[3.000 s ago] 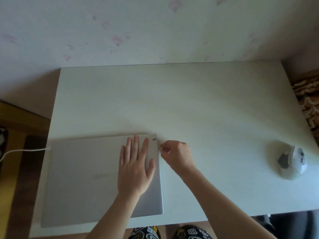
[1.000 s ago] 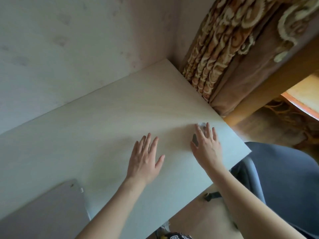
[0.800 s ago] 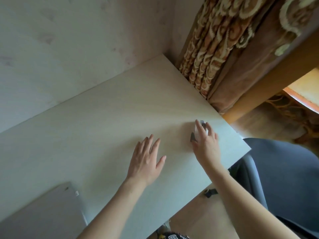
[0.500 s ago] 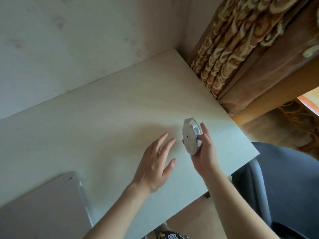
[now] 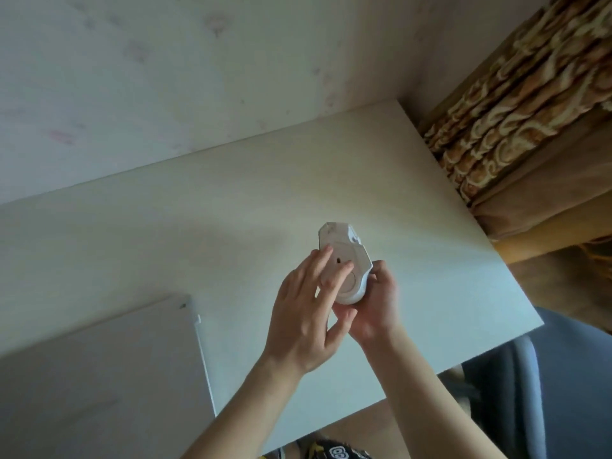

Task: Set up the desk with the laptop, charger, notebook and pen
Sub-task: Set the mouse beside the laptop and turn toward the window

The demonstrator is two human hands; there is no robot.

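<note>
My right hand holds a white computer mouse turned underside up, above the middle of the pale desk. My left hand reaches over it, its fingertips resting on the mouse's underside. The closed silver laptop lies flat at the desk's near left, with a small plug sticking out of its right edge. No charger, notebook or pen shows in the head view.
A wall runs along the desk's far edge. Patterned brown curtains hang at the right, close to the desk's right edge. A grey-blue chair stands at the lower right, beside the desk's near corner.
My right hand picked the mouse up off the desk and flipped it underside up. My left hand rose from the desk and came onto the mouse. The view swung back to the left.
</note>
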